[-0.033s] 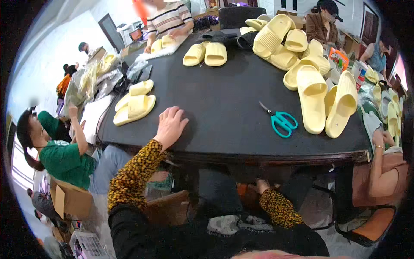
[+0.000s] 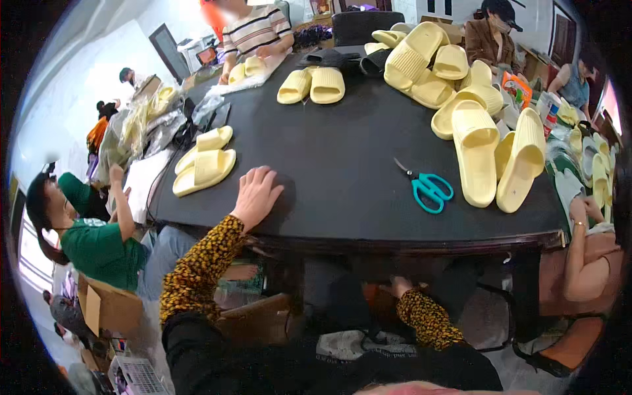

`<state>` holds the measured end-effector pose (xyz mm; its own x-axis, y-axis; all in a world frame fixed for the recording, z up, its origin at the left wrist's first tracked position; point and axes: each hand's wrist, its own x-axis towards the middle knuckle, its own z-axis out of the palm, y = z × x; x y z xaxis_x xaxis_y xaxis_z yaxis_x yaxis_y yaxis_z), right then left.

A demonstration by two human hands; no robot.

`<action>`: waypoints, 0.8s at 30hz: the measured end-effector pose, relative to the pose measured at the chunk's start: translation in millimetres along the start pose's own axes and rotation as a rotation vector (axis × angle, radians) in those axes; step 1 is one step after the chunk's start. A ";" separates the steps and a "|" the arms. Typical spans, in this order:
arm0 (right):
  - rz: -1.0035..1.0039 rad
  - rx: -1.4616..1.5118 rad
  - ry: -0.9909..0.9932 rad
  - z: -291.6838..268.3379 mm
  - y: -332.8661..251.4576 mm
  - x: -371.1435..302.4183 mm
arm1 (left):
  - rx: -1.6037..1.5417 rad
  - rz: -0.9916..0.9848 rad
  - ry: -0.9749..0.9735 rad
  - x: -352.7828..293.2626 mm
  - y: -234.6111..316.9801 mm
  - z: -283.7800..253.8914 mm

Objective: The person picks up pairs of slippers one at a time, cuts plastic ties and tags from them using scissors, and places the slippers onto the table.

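Observation:
My left hand (image 2: 255, 197) rests palm down near the front edge of the black table (image 2: 329, 164), its fingers stretched out and holding nothing. Closest to it, on its left, lies a pair of pale yellow slippers (image 2: 209, 171). Below the table edge, over my lap, is my right hand (image 2: 399, 287); it is dim and small there, and its fingers cannot be made out. Scissors (image 2: 431, 192) with teal handles lie on the table to the right, blades apart. More yellow slippers (image 2: 477, 151) are heaped beyond them on the right.
Another yellow pair (image 2: 311, 85) sits at the far middle, with dark slippers (image 2: 329, 58) behind it. Plastic bags (image 2: 155, 122) pile up at the left. Co-workers sit around the table; one in a striped shirt (image 2: 257, 33) handles yellow slippers at the far side.

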<state>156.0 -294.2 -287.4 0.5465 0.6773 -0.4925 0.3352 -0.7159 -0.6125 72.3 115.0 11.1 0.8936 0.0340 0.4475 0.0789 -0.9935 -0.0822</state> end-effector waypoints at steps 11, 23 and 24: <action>0.133 -0.226 -0.547 -17.9 39.6 38.6 | -0.102 -0.086 -0.202 18.0 -1.7 9.3; 0.200 -0.119 -0.675 -80.0 52.5 55.9 | -0.093 -0.258 -0.412 10.4 -6.3 3.1; 0.201 -0.117 -0.675 -86.7 54.2 59.2 | -0.095 -0.255 -0.409 10.7 -6.2 6.1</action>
<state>273.0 -307.6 -296.2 0.0251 0.4601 -0.8875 0.3786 -0.8260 -0.4175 84.1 122.2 10.9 0.9527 0.2988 0.0551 0.2944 -0.9527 0.0750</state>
